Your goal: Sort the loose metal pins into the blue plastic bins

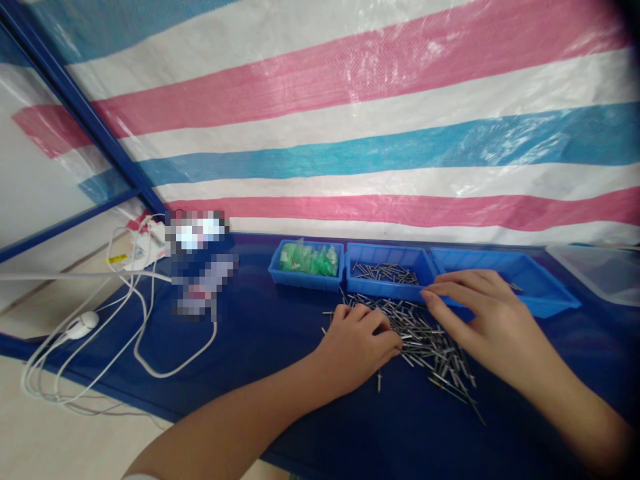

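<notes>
A loose pile of thin metal blind rivets lies on the blue table. My left hand rests on the pile's left side, its fingers curled down and closed among the rivets; how many are in its grasp is hidden. Over the near rim of the right blue bin hovers my right hand, with thumb and index fingertips brought together. Anything between those tips is too small to make out. The middle blue bin, just left of that hand, contains more rivets. A few small pieces show inside the right bin.
A third blue bin holds green items in clear plastic bags. At the right stands a clear plastic container. White cables and a power strip occupy the left side. A striped plastic sheet hangs behind the table.
</notes>
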Action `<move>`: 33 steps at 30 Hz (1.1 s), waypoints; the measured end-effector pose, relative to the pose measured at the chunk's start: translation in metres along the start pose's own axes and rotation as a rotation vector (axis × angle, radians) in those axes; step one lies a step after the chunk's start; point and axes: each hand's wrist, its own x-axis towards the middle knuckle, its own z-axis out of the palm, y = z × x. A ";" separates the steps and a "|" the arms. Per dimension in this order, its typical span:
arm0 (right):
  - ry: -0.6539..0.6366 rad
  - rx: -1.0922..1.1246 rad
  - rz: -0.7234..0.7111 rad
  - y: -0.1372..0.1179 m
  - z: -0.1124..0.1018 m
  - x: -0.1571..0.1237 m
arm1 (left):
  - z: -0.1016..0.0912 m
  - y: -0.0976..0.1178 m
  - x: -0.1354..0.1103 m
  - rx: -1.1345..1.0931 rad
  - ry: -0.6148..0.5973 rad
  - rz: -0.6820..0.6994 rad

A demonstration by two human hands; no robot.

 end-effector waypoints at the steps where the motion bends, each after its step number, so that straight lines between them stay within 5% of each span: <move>1: -0.005 0.014 -0.005 -0.001 0.000 0.000 | 0.000 0.000 0.000 -0.010 0.004 -0.003; 7: -0.103 0.150 -0.052 -0.012 0.000 0.000 | -0.007 0.002 0.005 -0.131 0.043 -0.066; 16: -0.432 0.473 0.049 -0.031 0.008 -0.003 | -0.019 0.006 0.004 -0.550 0.320 -0.097; 21: -0.429 0.575 0.174 -0.028 0.010 -0.005 | -0.022 0.006 0.004 -0.696 0.365 -0.166; 26: -0.296 0.696 0.368 -0.022 0.007 -0.004 | -0.025 0.006 0.004 -0.692 0.353 -0.302; 33: -0.307 0.799 0.424 -0.018 0.002 -0.002 | -0.024 0.010 0.004 -0.776 0.312 -0.243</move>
